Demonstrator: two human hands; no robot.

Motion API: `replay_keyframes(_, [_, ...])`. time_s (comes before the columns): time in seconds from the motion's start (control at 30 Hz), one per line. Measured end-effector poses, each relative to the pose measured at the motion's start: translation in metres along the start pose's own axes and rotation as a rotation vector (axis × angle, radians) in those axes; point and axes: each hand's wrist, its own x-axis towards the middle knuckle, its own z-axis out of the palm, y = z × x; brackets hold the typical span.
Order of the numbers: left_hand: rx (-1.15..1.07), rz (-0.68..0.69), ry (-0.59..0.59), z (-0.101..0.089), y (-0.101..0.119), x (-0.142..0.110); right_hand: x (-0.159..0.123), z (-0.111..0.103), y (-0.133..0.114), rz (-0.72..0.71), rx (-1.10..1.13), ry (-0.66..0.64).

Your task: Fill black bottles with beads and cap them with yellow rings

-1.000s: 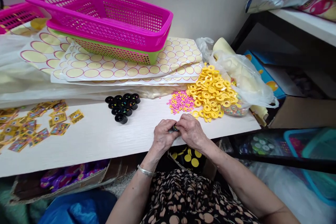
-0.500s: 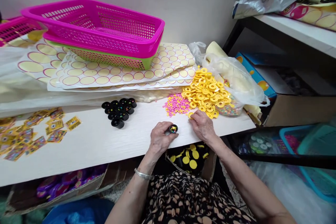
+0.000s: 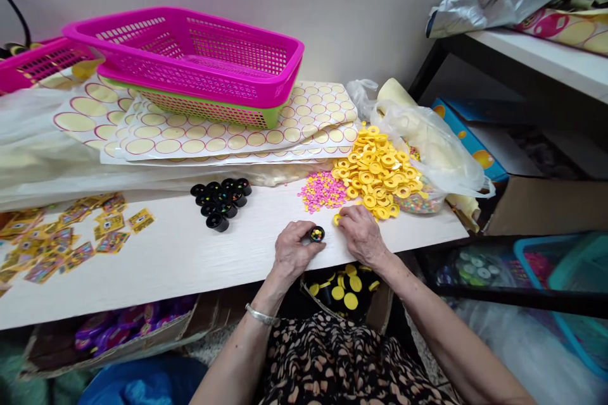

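Note:
My left hand grips a small black cup between thumb and fingers, its mouth tilted toward me and small coloured candies showing inside. To its right, my right hand pinches a yellow cap, which is partly hidden by the fingers. A short gap separates the cap from the cup. Just behind my right hand rises a heap of yellow caps with round centres. Beside that heap lies a spread of pink and yellow candies. Several more black cups stand grouped to the left, some with coloured bits inside.
A pink basket sits on a green one over sheets of round stickers. Small printed packets lie at left. Under the table edge, a box holds yellow-capped cups. A plastic bag lies at right.
My right hand has drawn the yellow cap away from the heap, leftward toward the black cup. My left hand still holds the cup. The whole view has shifted slightly.

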Motion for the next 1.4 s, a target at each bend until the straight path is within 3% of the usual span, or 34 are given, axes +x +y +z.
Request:
replay_keyframes(0.13, [0.005, 0.0, -0.004, -0.001, 0.002, 0.0, -0.006, 0.002, -0.005, 0.048, 0.174, 0.045])
replay_keyframes(0.37, [0.007, 0.015, -0.018, -0.003, 0.001, 0.0, -0.009, 0.008, -0.011, 0.122, 0.198, 0.065])
replay_keyframes(0.47, [0.004, 0.013, -0.022, -0.003, 0.002, 0.0, -0.007, 0.011, -0.012, 0.271, 0.498, 0.101])
replay_keyframes(0.53, [0.006, 0.012, -0.024, -0.003, 0.003, 0.0, -0.005, 0.011, -0.012, 0.419, 0.714, 0.055])
replay_keyframes(0.6, [0.011, 0.015, -0.021, -0.003, 0.002, 0.0, -0.001, 0.006, -0.011, 0.465, 0.736, -0.013])
replay_keyframes(0.77, [-0.013, 0.002, -0.007, -0.001, -0.002, -0.001, 0.003, -0.017, -0.018, 0.322, 0.114, -0.16])
replay_keyframes(0.87, [-0.004, 0.003, 0.002, -0.003, -0.003, -0.001, 0.002, -0.025, -0.025, 0.266, -0.065, -0.253])
replay_keyframes(1.0, [0.057, 0.037, 0.017, -0.004, 0.0, -0.001, 0.0, -0.023, -0.024, 0.137, -0.098, -0.304])
replay_keyframes(1.23, [0.125, 0.059, -0.012, -0.002, 0.005, 0.0, 0.006, -0.024, -0.028, 0.053, 0.119, -0.023])
replay_keyframes(1.4, [0.151, 0.06, -0.031, -0.002, 0.005, -0.001, 0.018, -0.028, -0.048, -0.022, 0.13, -0.128])
